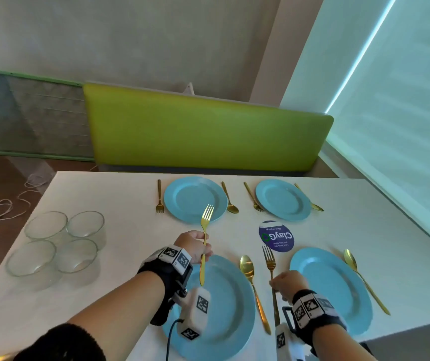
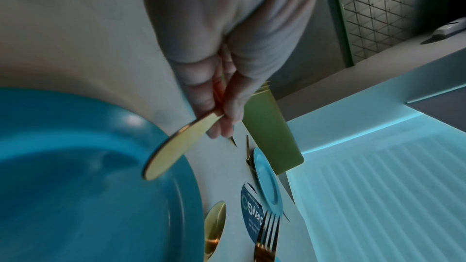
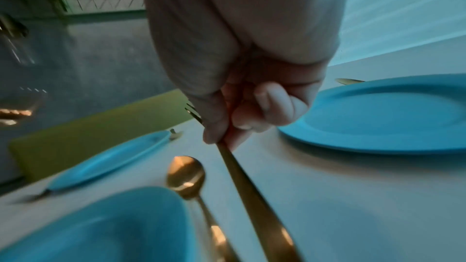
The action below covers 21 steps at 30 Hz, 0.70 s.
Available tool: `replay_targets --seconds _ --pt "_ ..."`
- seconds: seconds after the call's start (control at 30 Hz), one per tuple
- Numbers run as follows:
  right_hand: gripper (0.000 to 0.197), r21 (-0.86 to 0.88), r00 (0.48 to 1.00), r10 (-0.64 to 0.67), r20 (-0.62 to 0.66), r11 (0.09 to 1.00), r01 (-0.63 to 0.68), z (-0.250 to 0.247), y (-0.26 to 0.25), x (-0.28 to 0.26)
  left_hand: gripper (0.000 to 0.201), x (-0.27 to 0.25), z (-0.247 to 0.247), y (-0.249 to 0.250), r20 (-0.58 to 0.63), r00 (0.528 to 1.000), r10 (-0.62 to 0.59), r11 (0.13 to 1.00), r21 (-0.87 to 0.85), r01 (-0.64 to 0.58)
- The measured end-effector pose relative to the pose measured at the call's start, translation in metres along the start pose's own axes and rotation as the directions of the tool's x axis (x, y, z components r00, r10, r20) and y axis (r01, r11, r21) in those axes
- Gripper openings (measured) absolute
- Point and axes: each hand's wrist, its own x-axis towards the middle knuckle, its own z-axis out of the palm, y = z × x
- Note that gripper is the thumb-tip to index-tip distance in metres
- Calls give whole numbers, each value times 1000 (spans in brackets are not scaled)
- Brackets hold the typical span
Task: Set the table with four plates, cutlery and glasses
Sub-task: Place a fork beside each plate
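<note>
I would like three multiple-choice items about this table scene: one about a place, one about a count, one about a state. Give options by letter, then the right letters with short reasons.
1. Where do the glasses stand?
A. One beside each plate
B. Grouped together at the left part of the table
C. On the green bench

2. How many blue plates lie on the table?
A. Two
B. Three
C. Four

3. What is the left hand doing?
A. It holds a gold fork above the near left plate
B. It rests flat on the table
C. It grips a glass

Answers:
1 B, all four glasses form one cluster, away from the plates.
2 C, two plates lie far and two near in the head view.
3 A, the fingers curl round the fork's handle, with the tines pointing away.
</note>
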Motion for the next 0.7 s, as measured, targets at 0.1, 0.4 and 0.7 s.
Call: replay_targets --seconds 0.1,0.4,0.7 --pt "23 -88 1000 20 12 996 -18 5 29 16 25 2 14 -12 -38 999 -12 1000 -2 12" --pt "32 -183 1000 -14 20 983 17 13 40 43 30 8 30 -30 -120 992 -49 999 -29 46" --pt "27 -204 999 5 -36 979 -12 17 40 52 30 4 30 -30 -172 985 -11 999 -35 5"
